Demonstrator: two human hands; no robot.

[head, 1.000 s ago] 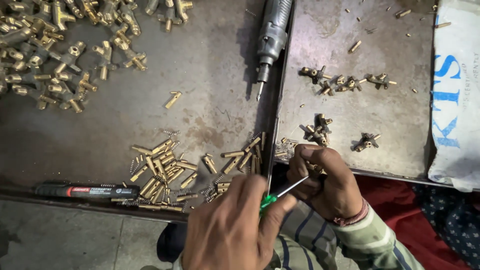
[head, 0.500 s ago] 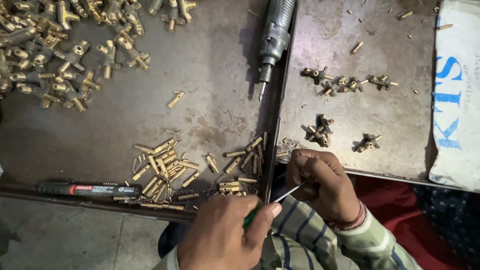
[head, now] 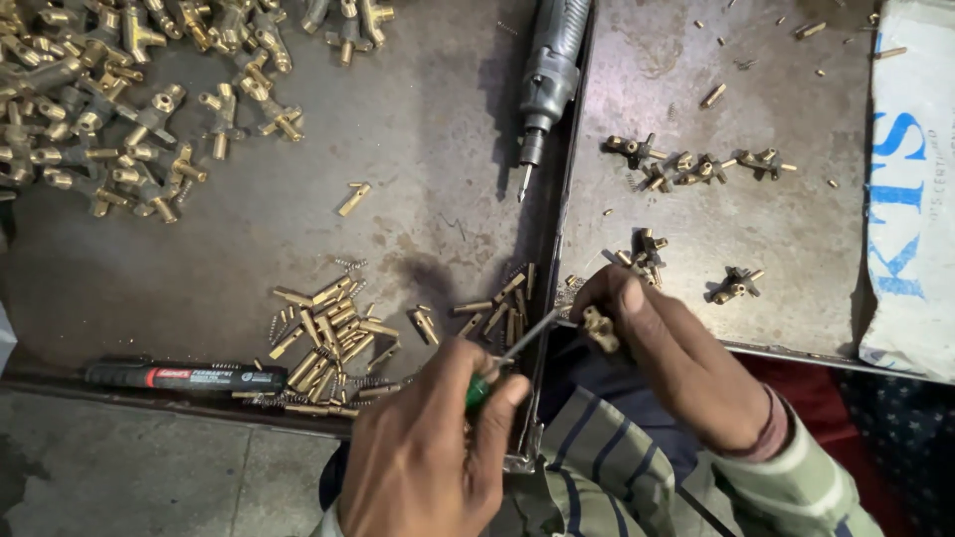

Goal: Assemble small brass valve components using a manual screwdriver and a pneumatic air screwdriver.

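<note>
**Screwdriver meets tiny brass fitting**

Left hand is fisted around a green-handled screwdriver, tip at a brass fitting pinched in the right hand at the tray's near edge. Beyond: loose brass pins, a power driver, a fittings pile.

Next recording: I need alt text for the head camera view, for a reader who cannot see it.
The left hand drives a green-handled screwdriver into a small brass fitting pinched in the right hand. On the metal tray above lie brass pins, a fittings pile and a grey power screwdriver.
</note>
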